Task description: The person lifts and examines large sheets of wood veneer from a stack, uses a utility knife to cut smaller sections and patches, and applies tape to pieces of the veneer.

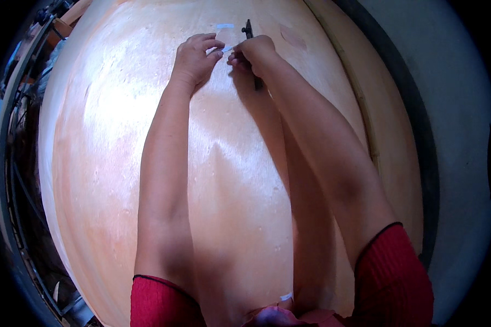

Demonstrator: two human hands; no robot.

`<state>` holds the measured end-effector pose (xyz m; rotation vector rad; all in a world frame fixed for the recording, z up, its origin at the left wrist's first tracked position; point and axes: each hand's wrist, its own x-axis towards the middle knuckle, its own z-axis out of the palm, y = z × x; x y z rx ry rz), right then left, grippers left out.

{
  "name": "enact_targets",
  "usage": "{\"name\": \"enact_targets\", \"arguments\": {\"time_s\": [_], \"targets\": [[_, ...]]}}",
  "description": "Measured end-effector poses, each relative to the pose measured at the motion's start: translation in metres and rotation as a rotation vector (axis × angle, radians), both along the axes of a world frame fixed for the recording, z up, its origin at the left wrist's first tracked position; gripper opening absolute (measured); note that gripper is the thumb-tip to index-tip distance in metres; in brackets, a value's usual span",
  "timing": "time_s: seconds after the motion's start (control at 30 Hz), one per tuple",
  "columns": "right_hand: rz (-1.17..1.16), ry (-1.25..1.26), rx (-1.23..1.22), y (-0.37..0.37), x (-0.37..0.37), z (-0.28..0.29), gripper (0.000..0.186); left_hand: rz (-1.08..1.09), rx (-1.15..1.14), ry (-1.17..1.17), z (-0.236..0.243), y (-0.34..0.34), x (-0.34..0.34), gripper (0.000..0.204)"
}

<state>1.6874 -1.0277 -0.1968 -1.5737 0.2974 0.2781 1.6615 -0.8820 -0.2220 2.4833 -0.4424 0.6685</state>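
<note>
My left hand (pixel 197 62) is at the top middle of a pale wooden sheet (pixel 112 136), fingers curved, with thumb and fingertips at a small white strip (pixel 226 48). My right hand (pixel 256 52) is closed just to its right, finger and thumb pinching at the strip's other end. A long dark tool (pixel 248 27) runs beneath my right hand, sticking out above and below it; whether I grip it too is unclear. A second white piece (pixel 225 25) lies flat just above. Another white piece (pixel 286 297) is on a seam near the lower edge.
Cluttered metal framing and timber (pixel 24 98) line the left side. A long narrow strip (pixel 354 92) runs down the right part of the wooden surface. Beyond a dark curved edge (pixel 423 136) at the right is a grey floor (pixel 458 163). A pink item (pixel 278 316) shows at the bottom.
</note>
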Motion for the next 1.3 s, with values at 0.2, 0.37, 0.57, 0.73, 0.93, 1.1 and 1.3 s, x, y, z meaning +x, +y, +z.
{"name": "enact_targets", "arguments": {"time_s": [0.2,0.37,0.57,0.73,0.93,1.1,1.3], "targets": [[0.098,-0.095,-0.377,0.003,0.024,-0.016,0.014,-0.034,-0.025,-0.072,-0.001,-0.006,0.002,0.021],[0.047,-0.214,-0.435,0.003,0.032,-0.027,0.014,0.016,-0.016,-0.02,-0.003,-0.01,0.004,0.027],[0.143,-0.144,-0.399,0.004,0.007,-0.008,0.014,0.064,-0.051,0.072,-0.011,-0.005,0.009,0.028],[0.306,-0.234,-0.254,-0.008,-0.005,0.001,0.01,0.075,-0.074,0.117,-0.009,-0.007,0.008,0.026],[0.342,-0.22,0.008,-0.014,-0.022,0.016,0.011,0.091,-0.11,0.145,-0.011,-0.005,0.007,0.025],[0.26,-0.16,-0.019,-0.012,-0.02,0.013,0.013,-0.085,-0.528,0.303,-0.007,-0.006,0.005,0.028],[0.198,-0.163,0.0,-0.01,-0.022,0.014,0.012,-0.056,-0.417,0.243,-0.01,-0.004,0.009,0.029]]}}
